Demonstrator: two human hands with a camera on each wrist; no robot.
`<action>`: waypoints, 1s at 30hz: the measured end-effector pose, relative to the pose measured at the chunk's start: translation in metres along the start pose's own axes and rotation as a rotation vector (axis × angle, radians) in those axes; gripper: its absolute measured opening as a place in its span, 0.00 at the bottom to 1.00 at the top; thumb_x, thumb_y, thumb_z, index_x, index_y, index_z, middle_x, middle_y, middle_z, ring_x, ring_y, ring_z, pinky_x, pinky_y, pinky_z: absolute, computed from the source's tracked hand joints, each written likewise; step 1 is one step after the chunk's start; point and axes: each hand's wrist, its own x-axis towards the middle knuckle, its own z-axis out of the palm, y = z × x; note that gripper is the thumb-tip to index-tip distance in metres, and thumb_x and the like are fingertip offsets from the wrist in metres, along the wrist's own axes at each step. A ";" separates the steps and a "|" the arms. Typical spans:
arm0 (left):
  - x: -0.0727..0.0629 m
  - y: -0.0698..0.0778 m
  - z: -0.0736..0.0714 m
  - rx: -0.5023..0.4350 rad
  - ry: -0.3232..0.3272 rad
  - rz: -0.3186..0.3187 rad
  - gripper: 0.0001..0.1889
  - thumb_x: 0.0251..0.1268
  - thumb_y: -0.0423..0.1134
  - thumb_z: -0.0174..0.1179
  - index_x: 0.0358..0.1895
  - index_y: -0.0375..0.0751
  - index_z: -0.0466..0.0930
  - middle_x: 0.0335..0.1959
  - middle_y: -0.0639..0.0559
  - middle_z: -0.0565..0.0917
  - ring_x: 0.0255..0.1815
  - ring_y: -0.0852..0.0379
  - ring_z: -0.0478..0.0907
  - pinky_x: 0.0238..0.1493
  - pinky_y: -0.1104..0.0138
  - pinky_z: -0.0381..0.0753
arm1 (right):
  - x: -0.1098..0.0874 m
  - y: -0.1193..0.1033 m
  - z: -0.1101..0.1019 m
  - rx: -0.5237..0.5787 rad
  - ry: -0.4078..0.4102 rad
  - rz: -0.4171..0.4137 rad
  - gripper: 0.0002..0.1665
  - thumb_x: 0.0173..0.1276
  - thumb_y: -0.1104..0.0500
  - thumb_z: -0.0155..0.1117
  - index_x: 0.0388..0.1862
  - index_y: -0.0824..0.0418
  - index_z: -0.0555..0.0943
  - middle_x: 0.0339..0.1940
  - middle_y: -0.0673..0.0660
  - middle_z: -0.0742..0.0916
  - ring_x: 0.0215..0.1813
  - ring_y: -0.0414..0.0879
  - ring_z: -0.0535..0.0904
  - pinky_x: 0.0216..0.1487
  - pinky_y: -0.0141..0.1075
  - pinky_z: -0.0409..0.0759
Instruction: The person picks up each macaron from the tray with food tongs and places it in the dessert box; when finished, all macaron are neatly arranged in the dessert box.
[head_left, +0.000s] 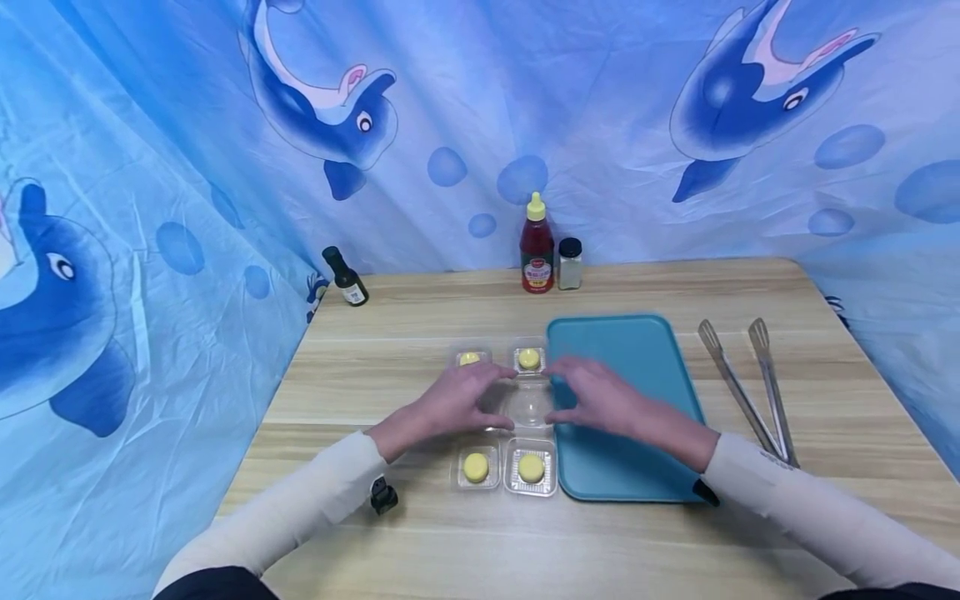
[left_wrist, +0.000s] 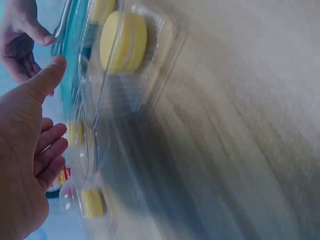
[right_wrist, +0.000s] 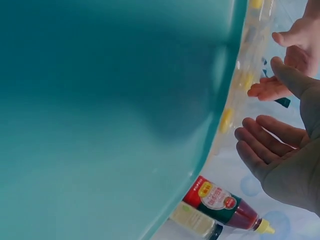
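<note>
Both hands hover over a cluster of small clear plastic boxes, facing each other with fingers spread and nothing held. My left hand [head_left: 459,400] is above the left column of boxes, and my right hand [head_left: 603,400] hangs over the left edge of a teal tray [head_left: 637,475]. Between them lies a clear plastic box [head_left: 529,406] with no yellow piece showing in it. Yellow macarons [head_left: 531,468] sit in the boxes at the near and far ends. In the left wrist view, one macaron [left_wrist: 123,42] shows its seam through the clear wall. The left hand partly covers the middle-left spot.
Metal tongs [head_left: 780,400] lie spread on the table right of the tray. Along the back edge stand a red sauce bottle [head_left: 537,250] with a yellow cap and a black-lidded jar [head_left: 570,268]. A small dark bottle [head_left: 347,279] stands at the back left corner.
</note>
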 end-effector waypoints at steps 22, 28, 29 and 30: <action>0.001 0.010 0.009 0.041 -0.017 -0.005 0.48 0.55 0.66 0.77 0.76 0.45 0.72 0.72 0.46 0.79 0.70 0.49 0.78 0.72 0.52 0.78 | -0.008 -0.003 0.022 0.039 -0.022 0.068 0.51 0.56 0.54 0.88 0.76 0.66 0.74 0.73 0.67 0.79 0.72 0.63 0.77 0.71 0.58 0.78; 0.002 0.010 0.007 0.041 0.005 -0.003 0.46 0.56 0.63 0.78 0.74 0.44 0.73 0.71 0.49 0.79 0.70 0.49 0.77 0.70 0.51 0.79 | -0.009 -0.003 0.019 0.090 0.020 0.045 0.49 0.56 0.56 0.88 0.75 0.65 0.74 0.73 0.65 0.79 0.71 0.61 0.77 0.71 0.56 0.79; 0.003 0.010 0.006 0.042 0.009 0.000 0.46 0.56 0.63 0.78 0.74 0.45 0.73 0.71 0.49 0.80 0.70 0.49 0.77 0.70 0.51 0.79 | -0.009 -0.003 0.018 0.100 0.030 0.035 0.49 0.56 0.57 0.88 0.74 0.66 0.74 0.73 0.65 0.79 0.71 0.61 0.78 0.70 0.56 0.80; 0.003 0.010 0.005 0.044 0.013 0.004 0.45 0.57 0.63 0.78 0.74 0.45 0.73 0.71 0.50 0.79 0.70 0.49 0.77 0.70 0.51 0.79 | -0.009 -0.003 0.017 0.118 0.037 0.026 0.49 0.56 0.58 0.88 0.74 0.66 0.74 0.72 0.64 0.80 0.69 0.61 0.79 0.69 0.55 0.81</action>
